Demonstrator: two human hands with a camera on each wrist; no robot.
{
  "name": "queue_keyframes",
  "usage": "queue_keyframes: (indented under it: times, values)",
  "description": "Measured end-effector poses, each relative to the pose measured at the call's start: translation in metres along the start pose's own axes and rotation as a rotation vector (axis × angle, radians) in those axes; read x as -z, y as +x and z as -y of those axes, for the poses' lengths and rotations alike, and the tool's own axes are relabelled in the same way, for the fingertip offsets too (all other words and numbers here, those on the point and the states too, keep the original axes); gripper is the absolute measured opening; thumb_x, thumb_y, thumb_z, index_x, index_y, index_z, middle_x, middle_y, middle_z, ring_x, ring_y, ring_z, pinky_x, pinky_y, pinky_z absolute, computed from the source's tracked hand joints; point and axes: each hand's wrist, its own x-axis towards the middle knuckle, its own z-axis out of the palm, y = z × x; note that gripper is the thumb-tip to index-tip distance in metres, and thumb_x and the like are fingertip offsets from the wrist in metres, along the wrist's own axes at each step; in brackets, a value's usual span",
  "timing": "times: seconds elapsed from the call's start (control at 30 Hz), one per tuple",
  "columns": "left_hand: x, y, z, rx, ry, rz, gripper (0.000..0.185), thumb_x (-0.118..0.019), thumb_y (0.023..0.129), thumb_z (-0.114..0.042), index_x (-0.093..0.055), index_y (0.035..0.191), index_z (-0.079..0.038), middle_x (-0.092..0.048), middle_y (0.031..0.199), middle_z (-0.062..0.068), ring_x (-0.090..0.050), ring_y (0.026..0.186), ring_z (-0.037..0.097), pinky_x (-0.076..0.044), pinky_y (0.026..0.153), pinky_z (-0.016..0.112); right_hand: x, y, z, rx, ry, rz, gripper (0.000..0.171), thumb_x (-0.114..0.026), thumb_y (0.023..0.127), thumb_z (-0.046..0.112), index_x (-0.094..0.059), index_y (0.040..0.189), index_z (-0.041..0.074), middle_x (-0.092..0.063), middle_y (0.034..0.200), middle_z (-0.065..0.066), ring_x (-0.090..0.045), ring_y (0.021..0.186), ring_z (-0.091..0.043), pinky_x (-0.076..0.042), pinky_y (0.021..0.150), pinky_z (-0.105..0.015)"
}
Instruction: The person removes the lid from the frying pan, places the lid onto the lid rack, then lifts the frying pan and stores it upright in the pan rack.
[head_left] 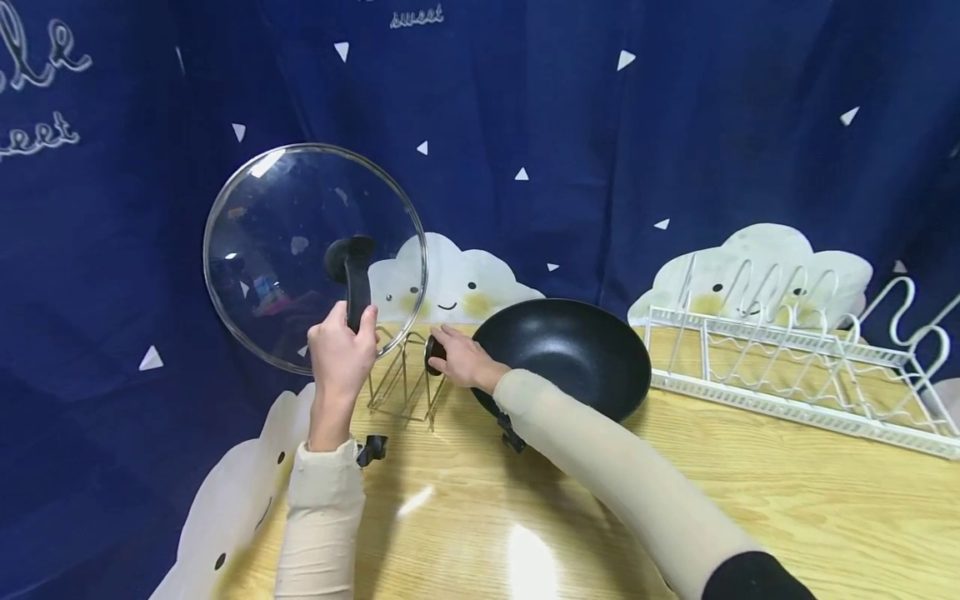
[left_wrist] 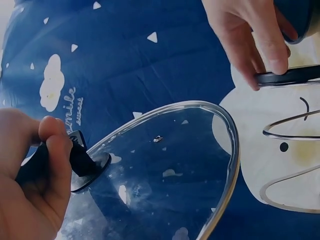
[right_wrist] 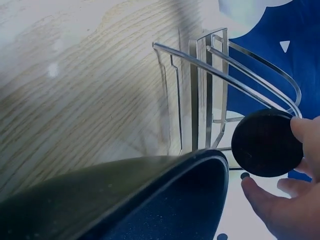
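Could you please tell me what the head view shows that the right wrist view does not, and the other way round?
Only the head view shows the left hand gripping the black handle of the glass lid, held up on edge, and the white dish rack at the table's right.

Only the right wrist view shows closely the round black knob that the right hand holds with its fingertips, in front of the rack's wires.

Both share the black wok, the metal wire rack and the wooden table.

Long cream sleeves, black upper right sleeve, bare hands
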Motion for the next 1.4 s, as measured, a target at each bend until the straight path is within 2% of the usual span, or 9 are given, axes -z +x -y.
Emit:
queue_keyframes:
  times: [0.1,0.2,0.3,0.37,0.53,0.83,1.1,1.4]
  values:
    - [-0.002,-0.003,-0.001,-0.004,0.005,-0.002,0.022,-0.062,0.092,-0.02,-0.06,0.08,-0.002,-0.063,0.058,0.006,-0.054,0.043,0.019,-0.038,0.041,0.033,-0.003,0.001,0.0,-0.016,0.003,-0.013,0.06,-0.053,0.096,0.039,-0.032,0.147,0.013,-0.034,0.149,-0.009,-0.038,0.131,-0.026,-0.034,0.105,-0.039]
    - [-0.004,-0.004,-0.002,0.0,0.02,-0.011,0.022,-0.063,0.091,-0.02,-0.06,0.078,-0.002,-0.063,0.057,0.007,-0.056,0.046,0.024,-0.042,0.045,0.038,-0.008,0.003,0.002,-0.037,0.022,-0.057,0.055,-0.056,0.093,0.042,-0.042,0.138,0.012,-0.053,0.127,-0.007,-0.053,0.11,-0.022,-0.046,0.088,-0.035]
    - [-0.006,-0.006,-0.002,0.002,0.039,-0.013,0.022,-0.064,0.09,-0.02,-0.059,0.076,-0.003,-0.063,0.057,0.006,-0.058,0.048,0.027,-0.044,0.049,0.041,-0.011,0.003,0.005,-0.064,0.039,-0.087,0.048,-0.059,0.092,0.042,-0.048,0.127,0.011,-0.057,0.104,-0.004,-0.055,0.087,-0.018,-0.047,0.07,-0.032]
    - [-0.007,-0.007,-0.002,0.005,0.041,-0.011,0.022,-0.064,0.09,-0.019,-0.059,0.075,-0.003,-0.063,0.057,0.007,-0.058,0.049,0.028,-0.044,0.05,0.042,-0.011,0.003,0.005,-0.076,0.044,-0.091,0.046,-0.06,0.092,0.041,-0.049,0.124,0.01,-0.057,0.099,-0.004,-0.054,0.081,-0.017,-0.046,0.066,-0.03]
    - [-0.006,-0.008,-0.003,-0.001,0.054,0.003,0.022,-0.065,0.089,-0.018,-0.058,0.073,-0.003,-0.061,0.055,0.007,-0.056,0.046,0.027,-0.042,0.047,0.041,-0.005,0.0,0.005,-0.058,0.032,-0.067,0.045,-0.059,0.092,0.04,-0.048,0.122,0.008,-0.057,0.097,-0.005,-0.055,0.08,-0.017,-0.046,0.066,-0.029]
    - [-0.006,-0.009,-0.006,0.009,0.122,0.079,0.025,-0.063,0.09,-0.021,-0.057,0.074,-0.004,-0.052,0.05,0.007,-0.054,0.05,0.03,-0.04,0.048,0.04,0.001,-0.004,-0.001,-0.049,0.047,-0.043,0.041,-0.061,0.092,0.038,-0.05,0.118,0.009,-0.056,0.093,-0.004,-0.055,0.077,-0.016,-0.047,0.064,-0.028]
    - [-0.008,-0.013,-0.012,0.0,0.138,0.154,0.026,-0.063,0.091,-0.02,-0.055,0.072,-0.003,-0.045,0.045,0.004,-0.049,0.043,0.026,-0.034,0.041,0.036,0.001,-0.006,-0.004,-0.065,0.054,-0.05,0.037,-0.064,0.089,0.039,-0.053,0.111,0.011,-0.056,0.089,-0.002,-0.056,0.075,-0.016,-0.047,0.061,-0.028]
    - [-0.014,-0.016,-0.014,-0.006,0.181,0.23,0.029,-0.062,0.09,-0.024,-0.056,0.071,-0.004,-0.053,0.051,0.009,-0.06,0.063,0.041,-0.045,0.058,0.048,0.002,-0.01,-0.005,-0.047,0.058,-0.096,0.041,-0.069,0.087,0.036,-0.056,0.114,0.009,-0.06,0.094,-0.004,-0.058,0.081,-0.016,-0.048,0.066,-0.027]
